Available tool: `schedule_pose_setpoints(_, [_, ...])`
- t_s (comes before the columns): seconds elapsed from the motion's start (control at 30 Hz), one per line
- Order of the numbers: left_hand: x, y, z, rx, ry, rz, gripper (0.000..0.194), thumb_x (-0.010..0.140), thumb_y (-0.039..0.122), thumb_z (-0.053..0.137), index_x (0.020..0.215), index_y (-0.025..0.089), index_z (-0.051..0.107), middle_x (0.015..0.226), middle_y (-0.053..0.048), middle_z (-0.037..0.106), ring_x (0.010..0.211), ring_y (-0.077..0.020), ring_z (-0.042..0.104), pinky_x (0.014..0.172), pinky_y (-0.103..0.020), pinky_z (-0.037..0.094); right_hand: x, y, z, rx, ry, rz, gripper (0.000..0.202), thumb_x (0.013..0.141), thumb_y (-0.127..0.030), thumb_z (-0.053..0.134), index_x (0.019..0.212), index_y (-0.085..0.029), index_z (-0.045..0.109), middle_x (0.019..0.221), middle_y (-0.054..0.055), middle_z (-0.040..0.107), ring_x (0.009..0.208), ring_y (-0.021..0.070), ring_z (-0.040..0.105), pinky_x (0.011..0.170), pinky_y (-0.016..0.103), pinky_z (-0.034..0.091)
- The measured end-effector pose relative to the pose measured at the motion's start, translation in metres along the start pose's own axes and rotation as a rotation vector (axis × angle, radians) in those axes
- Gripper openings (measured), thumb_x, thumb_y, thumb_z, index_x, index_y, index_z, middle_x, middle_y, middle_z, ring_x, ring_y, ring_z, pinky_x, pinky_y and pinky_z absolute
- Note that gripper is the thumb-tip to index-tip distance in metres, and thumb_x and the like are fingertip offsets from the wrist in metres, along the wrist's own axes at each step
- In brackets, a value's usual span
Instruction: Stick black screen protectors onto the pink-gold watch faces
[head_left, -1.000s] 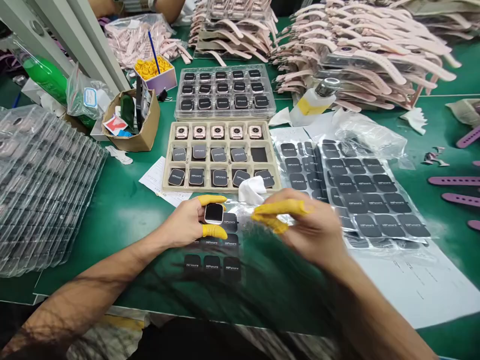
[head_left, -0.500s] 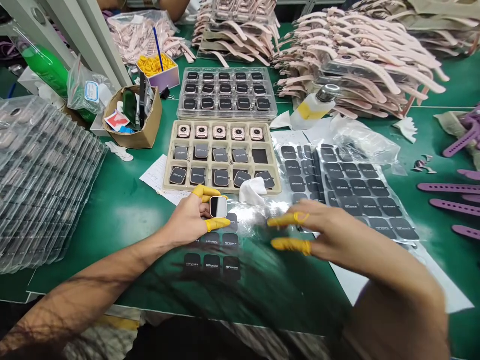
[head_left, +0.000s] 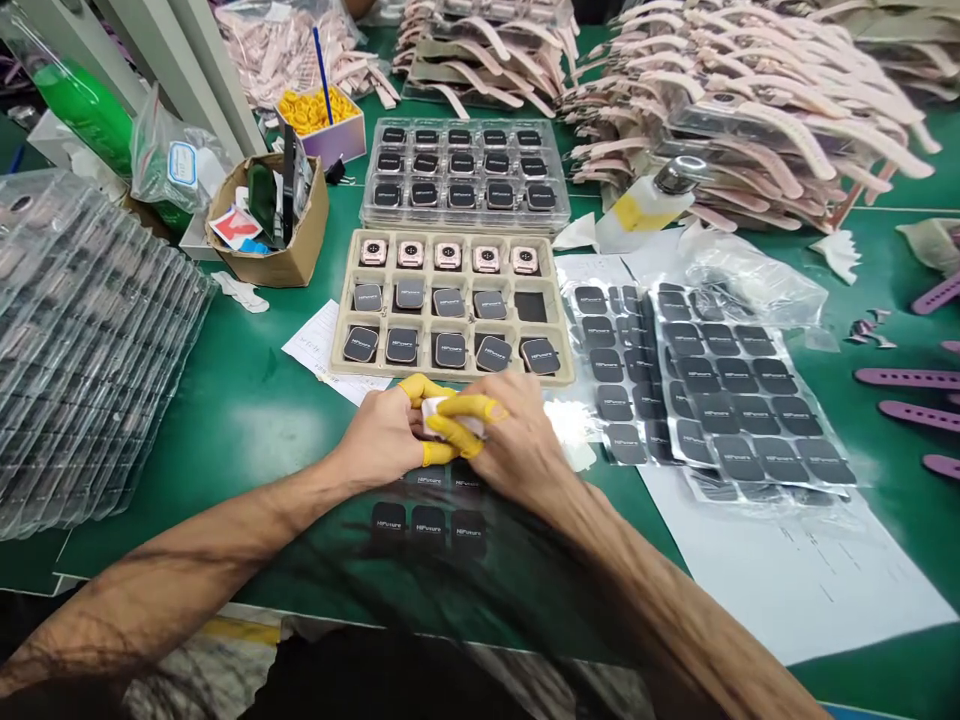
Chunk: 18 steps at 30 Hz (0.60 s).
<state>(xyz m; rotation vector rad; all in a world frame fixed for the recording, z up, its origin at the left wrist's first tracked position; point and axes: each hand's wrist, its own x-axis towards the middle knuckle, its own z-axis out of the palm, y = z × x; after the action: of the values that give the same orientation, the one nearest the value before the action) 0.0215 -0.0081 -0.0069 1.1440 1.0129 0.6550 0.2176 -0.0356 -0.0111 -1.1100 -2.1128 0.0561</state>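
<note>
My left hand (head_left: 381, 432), with yellow finger cots, is closed around a smartwatch body; the watch is mostly hidden behind my fingers. My right hand (head_left: 511, 428), also in yellow finger cots, presses a white cloth (head_left: 432, 412) onto it. Just beyond the hands is a beige tray (head_left: 570, 372). Its back row holds pink watch bodies (head_left: 448, 256) back side up; the nearer rows hold watches with black HiFuture films (head_left: 451, 350), and one middle-row pocket at the right shows only its dark bottom. Loose black film squares (head_left: 428, 522) lie below my hands.
Sheets of black films (head_left: 739, 375) lie at right on white paper (head_left: 817, 570). A clear tray of watches (head_left: 465, 210) stands behind. At left are stacked clear trays (head_left: 90, 360) and a cardboard box (head_left: 281, 262). Pink straps (head_left: 750, 120) pile up behind a pump bottle (head_left: 652, 210).
My right hand has moved left to meet my left hand. The white cloth that lay at the tray's front edge is now in my right hand, against the watch. The view has shifted slightly.
</note>
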Motion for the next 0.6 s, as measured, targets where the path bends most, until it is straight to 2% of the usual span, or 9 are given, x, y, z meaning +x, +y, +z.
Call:
schedule_pose_setpoints(0.1, [0.001, 0.0, 0.0, 0.0, 0.052, -0.015, 0.05, 0.059, 0.011, 0.09, 0.104, 0.018, 0.069, 0.083, 0.002, 0.074, 0.071, -0.0122, 0.071, 0.07, -0.024, 0.058, -0.001, -0.001, 0.008, 0.004, 0.001, 0.041, 0.003, 0.1, -0.026, 0.069, 0.102, -0.024, 0.067, 0.086, 0.002, 0.07, 0.081, 0.0214, 0.054, 0.073, 0.039, 0.037])
schedule_pose_setpoints(0.23, [0.003, 0.001, 0.0, 0.064, 0.032, -0.005, 0.047, 0.058, 0.013, 0.091, 0.098, 0.018, 0.067, 0.081, 0.001, 0.074, 0.07, -0.0131, 0.071, 0.067, -0.024, 0.057, 0.003, 0.01, 0.009, -0.027, 0.022, 0.046, 0.01, 0.101, -0.029, 0.065, 0.096, -0.021, 0.07, 0.081, 0.004, 0.067, 0.077, 0.0216, 0.053, 0.069, 0.038, 0.039])
schedule_pose_setpoints(0.3, [0.003, 0.001, 0.0, 0.099, 0.05, 0.005, 0.049, 0.059, 0.017, 0.094, 0.1, 0.018, 0.067, 0.089, -0.001, 0.077, 0.071, -0.0133, 0.072, 0.067, -0.025, 0.058, 0.001, 0.013, 0.0, -0.174, -0.02, 0.158, 0.015, 0.101, -0.03, 0.064, 0.095, -0.02, 0.073, 0.087, 0.009, 0.069, 0.083, 0.0253, 0.056, 0.072, 0.041, 0.042])
schedule_pose_setpoints(0.37, [0.002, 0.003, 0.001, 0.149, 0.066, 0.007, 0.053, 0.061, 0.02, 0.095, 0.106, 0.019, 0.066, 0.093, -0.002, 0.078, 0.074, -0.0141, 0.073, 0.071, -0.027, 0.059, -0.01, 0.006, -0.016, -0.277, -0.052, 0.32, 0.015, 0.099, -0.031, 0.065, 0.101, -0.02, 0.075, 0.103, 0.014, 0.072, 0.094, 0.0308, 0.059, 0.079, 0.047, 0.048])
schedule_pose_setpoints(0.43, [-0.001, 0.004, 0.002, 0.201, 0.069, 0.013, 0.051, 0.067, 0.021, 0.092, 0.11, 0.019, 0.065, 0.091, -0.001, 0.078, 0.078, -0.0156, 0.074, 0.075, -0.029, 0.059, -0.031, -0.01, -0.033, -0.192, -0.085, 0.396, 0.019, 0.096, -0.033, 0.069, 0.112, -0.025, 0.074, 0.113, 0.014, 0.073, 0.102, 0.0339, 0.063, 0.086, 0.052, 0.053])
schedule_pose_setpoints(0.5, [-0.004, 0.005, 0.003, 0.25, 0.065, 0.02, 0.049, 0.072, 0.02, 0.089, 0.113, 0.018, 0.064, 0.087, -0.001, 0.077, 0.079, -0.0167, 0.074, 0.076, -0.03, 0.059, -0.055, -0.03, -0.045, -0.002, -0.237, 0.366, 0.031, 0.094, -0.036, 0.072, 0.125, -0.037, 0.07, 0.115, 0.006, 0.079, 0.107, 0.0346, 0.068, 0.09, 0.056, 0.055])
schedule_pose_setpoints(0.57, [-0.006, 0.006, 0.003, 0.289, 0.062, 0.022, 0.049, 0.073, 0.019, 0.088, 0.116, 0.017, 0.064, 0.089, -0.002, 0.077, 0.08, -0.0179, 0.074, 0.077, -0.032, 0.059, -0.074, -0.046, -0.048, 0.054, -0.336, 0.374, 0.037, 0.093, -0.038, 0.073, 0.129, -0.046, 0.067, 0.115, 0.0, 0.082, 0.114, 0.0366, 0.069, 0.092, 0.059, 0.056])
schedule_pose_setpoints(0.6, [-0.007, 0.006, 0.002, 0.301, 0.058, 0.022, 0.05, 0.073, 0.019, 0.088, 0.116, 0.016, 0.063, 0.092, -0.003, 0.077, 0.081, -0.0186, 0.074, 0.077, -0.033, 0.059, -0.079, -0.051, -0.048, 0.035, -0.338, 0.406, 0.036, 0.093, -0.039, 0.073, 0.128, -0.048, 0.069, 0.113, -0.001, 0.083, 0.116, 0.0378, 0.069, 0.092, 0.061, 0.057])
